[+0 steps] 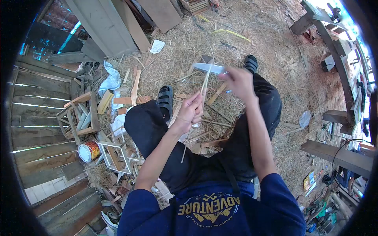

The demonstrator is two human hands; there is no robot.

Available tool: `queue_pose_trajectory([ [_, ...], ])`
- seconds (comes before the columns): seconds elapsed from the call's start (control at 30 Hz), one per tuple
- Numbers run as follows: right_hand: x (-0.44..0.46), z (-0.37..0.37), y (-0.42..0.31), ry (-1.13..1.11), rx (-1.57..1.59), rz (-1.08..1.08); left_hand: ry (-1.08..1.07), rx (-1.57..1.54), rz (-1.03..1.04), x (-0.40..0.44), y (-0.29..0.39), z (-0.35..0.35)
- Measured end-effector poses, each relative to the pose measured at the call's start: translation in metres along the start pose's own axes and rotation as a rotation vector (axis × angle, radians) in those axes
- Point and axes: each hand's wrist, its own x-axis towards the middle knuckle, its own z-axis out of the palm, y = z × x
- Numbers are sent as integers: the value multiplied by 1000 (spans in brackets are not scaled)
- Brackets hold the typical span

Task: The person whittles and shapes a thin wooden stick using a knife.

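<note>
My left hand (189, 111) is closed around a thin pale strip (205, 83), which points up and away from me, with a thin end hanging below the fist. In my right hand (239, 83) is the handle end of a knife (209, 68) with a wide, light blade. The blade reaches left from the fist and crosses the strip near its upper end. The fingers of my right hand are slightly blurred.
Wood shavings and scraps cover the ground around my sandals (165, 103). To the left are a small white wooden frame (115, 157), a tin can (89, 152) and a slatted wall (43, 118). Planks (103, 25) lean at the upper left; a beam (338, 157) juts in at right.
</note>
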Motion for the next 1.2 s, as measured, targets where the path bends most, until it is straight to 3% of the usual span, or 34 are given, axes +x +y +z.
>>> queue_pose_trajectory([
  [0.1, 20, -26, 65, 227, -225, 334, -86, -5, -107, -37, -13, -6],
  [0.13, 25, -28, 67, 303, -296, 455, 1, -5, -62, -37, -8, -14],
  [0.2, 10, -24, 41, 171, -217, 380, 175, -32, 51, -32, 1, -36],
  [0.27, -9, -17, 18, 8, -174, 358, 156, -124, 74, -25, 11, -44],
  [0.43, -4, 11, -16, -58, -40, 284, 36, -176, 114, -8, 4, -39],
  [0.73, 8, 31, -29, -142, 252, 341, 44, -249, 196, 22, 11, -20],
  [0.87, 1, 32, -37, -192, 462, 347, 66, -232, 192, 33, 5, -3],
  [0.97, -4, 30, -33, -268, 476, 224, 38, -176, 143, 38, -3, 1],
  [1.2, -5, 12, -18, -429, 676, 343, -39, -72, 26, 32, -8, 17],
])
